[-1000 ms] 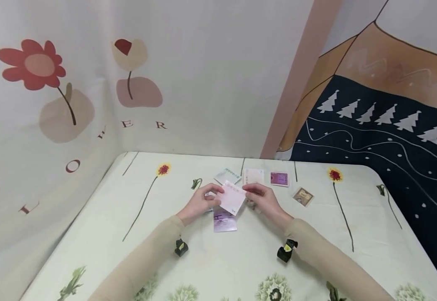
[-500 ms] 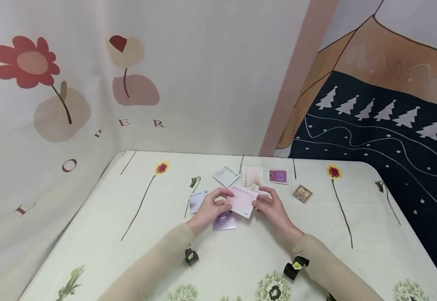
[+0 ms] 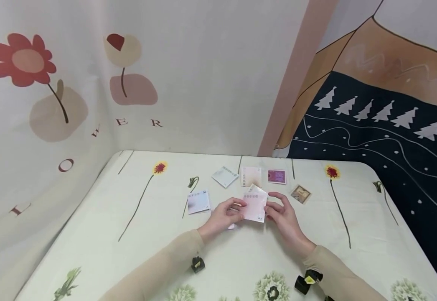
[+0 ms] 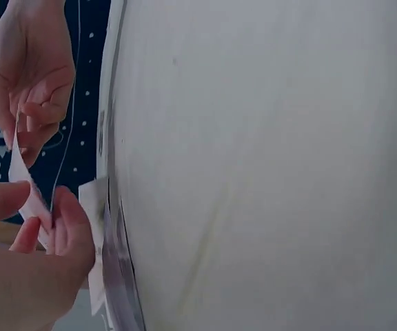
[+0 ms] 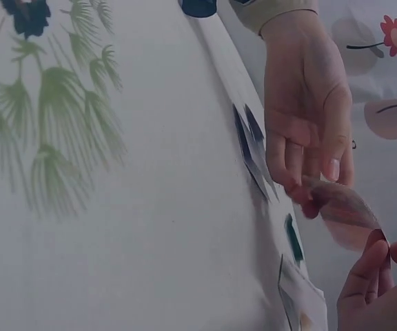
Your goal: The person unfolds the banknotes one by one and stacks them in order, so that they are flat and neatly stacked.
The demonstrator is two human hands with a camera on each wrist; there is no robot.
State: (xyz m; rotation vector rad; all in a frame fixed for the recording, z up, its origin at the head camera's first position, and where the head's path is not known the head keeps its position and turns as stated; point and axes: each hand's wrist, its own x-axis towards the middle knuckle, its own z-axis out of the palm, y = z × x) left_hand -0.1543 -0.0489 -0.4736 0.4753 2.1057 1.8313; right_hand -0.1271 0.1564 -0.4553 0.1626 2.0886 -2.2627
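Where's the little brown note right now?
In the head view, the brown note lies right of centre on the table, to the right of the right hand, with the magenta note farther back to its left.

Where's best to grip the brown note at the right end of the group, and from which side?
I'd pinch the brown note by its near corner, coming from the near right with the right hand once that releases the pink note. The brown one looks fairly flat and lies askew, so that corner juts nearest; the purple note sits off its far left side.
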